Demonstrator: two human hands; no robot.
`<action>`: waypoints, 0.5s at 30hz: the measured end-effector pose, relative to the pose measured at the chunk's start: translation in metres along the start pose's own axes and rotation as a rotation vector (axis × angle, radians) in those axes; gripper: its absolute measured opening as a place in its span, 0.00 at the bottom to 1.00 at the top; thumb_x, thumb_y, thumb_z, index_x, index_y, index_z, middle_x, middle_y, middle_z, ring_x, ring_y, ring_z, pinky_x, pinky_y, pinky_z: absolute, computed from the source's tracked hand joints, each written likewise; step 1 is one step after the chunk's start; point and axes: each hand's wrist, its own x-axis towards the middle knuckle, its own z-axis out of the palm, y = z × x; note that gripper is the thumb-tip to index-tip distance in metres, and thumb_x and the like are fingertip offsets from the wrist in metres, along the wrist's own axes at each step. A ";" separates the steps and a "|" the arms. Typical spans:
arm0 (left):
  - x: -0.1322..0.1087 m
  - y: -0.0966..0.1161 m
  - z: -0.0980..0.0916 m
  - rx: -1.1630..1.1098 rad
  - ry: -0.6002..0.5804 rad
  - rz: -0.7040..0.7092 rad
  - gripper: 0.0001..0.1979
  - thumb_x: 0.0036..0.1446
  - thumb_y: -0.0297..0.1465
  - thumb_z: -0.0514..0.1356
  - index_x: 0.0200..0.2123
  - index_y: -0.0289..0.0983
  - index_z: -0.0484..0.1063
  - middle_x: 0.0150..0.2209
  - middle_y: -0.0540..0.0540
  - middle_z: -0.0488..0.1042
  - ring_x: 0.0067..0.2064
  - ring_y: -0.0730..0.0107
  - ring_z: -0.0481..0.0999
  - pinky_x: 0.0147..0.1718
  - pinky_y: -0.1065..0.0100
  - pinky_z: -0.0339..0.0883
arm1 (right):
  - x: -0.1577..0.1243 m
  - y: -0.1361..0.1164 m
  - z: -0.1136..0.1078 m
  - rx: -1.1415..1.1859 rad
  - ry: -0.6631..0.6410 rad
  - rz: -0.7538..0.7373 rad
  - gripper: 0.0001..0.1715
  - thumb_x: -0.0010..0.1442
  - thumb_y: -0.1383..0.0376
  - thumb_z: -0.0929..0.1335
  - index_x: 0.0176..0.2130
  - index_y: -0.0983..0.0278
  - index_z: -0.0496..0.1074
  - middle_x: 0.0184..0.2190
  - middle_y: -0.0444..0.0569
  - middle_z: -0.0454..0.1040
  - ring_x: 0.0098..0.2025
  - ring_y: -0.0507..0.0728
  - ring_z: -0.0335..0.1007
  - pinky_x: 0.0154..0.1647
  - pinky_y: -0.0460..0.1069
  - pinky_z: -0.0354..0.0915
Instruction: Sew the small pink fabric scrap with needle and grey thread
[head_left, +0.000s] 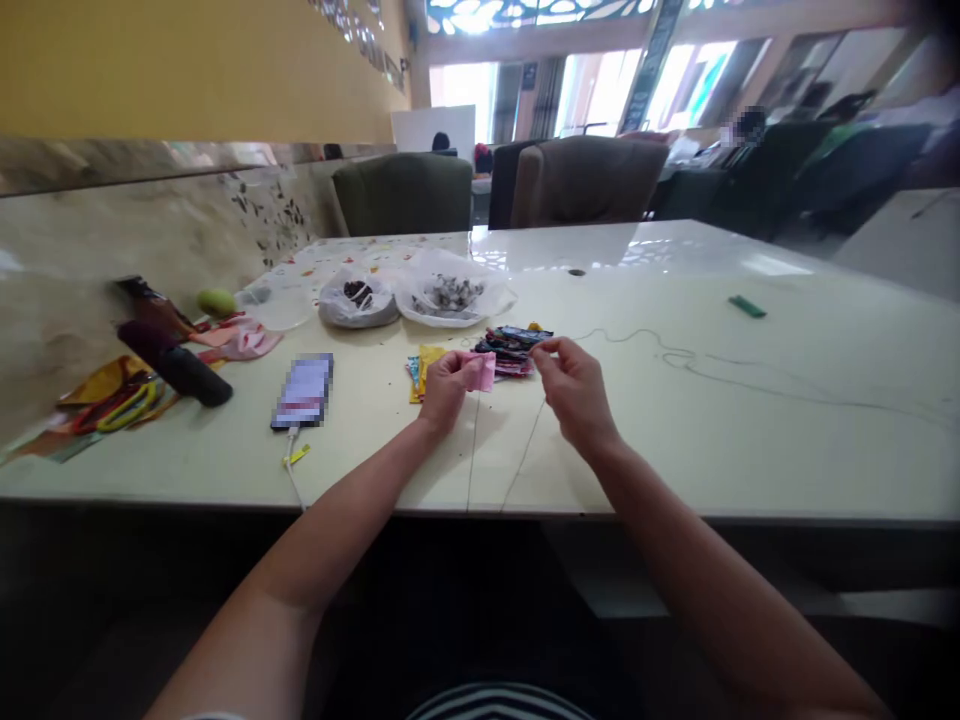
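Observation:
My left hand (445, 388) pinches a small pink piece of cloth (481, 373) above the table. To its right, my right hand (574, 388) is closed with thumb and forefinger together; a thin dark thread (527, 450) hangs from it towards the table's front edge. Any needle at those fingertips is too small to see. Another strand (473, 450) drops below the pink cloth. Behind the hands lies a stack of dark, patterned cloth pieces (517, 345). Yellow pieces (429, 362) lie just behind my left hand, partly covered by it.
Two white plastic bags (358, 312) with small dark and grey items stand behind. Left are a charging phone (304, 390), a dark cylindrical object (191, 372), cloth scraps (244, 340) and a green fruit (216, 302). Loose thread (750, 377) and a green object (747, 306) lie right.

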 end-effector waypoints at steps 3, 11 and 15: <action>-0.002 0.004 0.000 -0.019 -0.014 -0.026 0.16 0.48 0.43 0.72 0.31 0.36 0.79 0.29 0.48 0.77 0.30 0.73 0.71 0.32 0.70 0.65 | 0.026 0.010 0.001 0.111 -0.168 0.249 0.17 0.57 0.53 0.72 0.37 0.64 0.71 0.16 0.35 0.55 0.18 0.47 0.46 0.18 0.45 0.44; -0.007 0.007 0.001 -0.007 -0.096 -0.145 0.12 0.47 0.39 0.72 0.30 0.36 0.81 0.27 0.49 0.77 0.29 0.73 0.70 0.30 0.70 0.63 | 0.023 0.024 0.017 0.197 -0.256 0.267 0.17 0.47 0.55 0.74 0.28 0.64 0.69 0.16 0.35 0.56 0.18 0.45 0.44 0.17 0.44 0.38; -0.008 0.007 0.003 -0.069 -0.080 -0.212 0.12 0.46 0.37 0.73 0.31 0.36 0.82 0.29 0.47 0.80 0.29 0.72 0.72 0.31 0.70 0.65 | 0.022 0.027 0.013 0.185 -0.274 0.281 0.16 0.52 0.54 0.72 0.31 0.62 0.67 0.18 0.35 0.55 0.18 0.45 0.43 0.18 0.45 0.39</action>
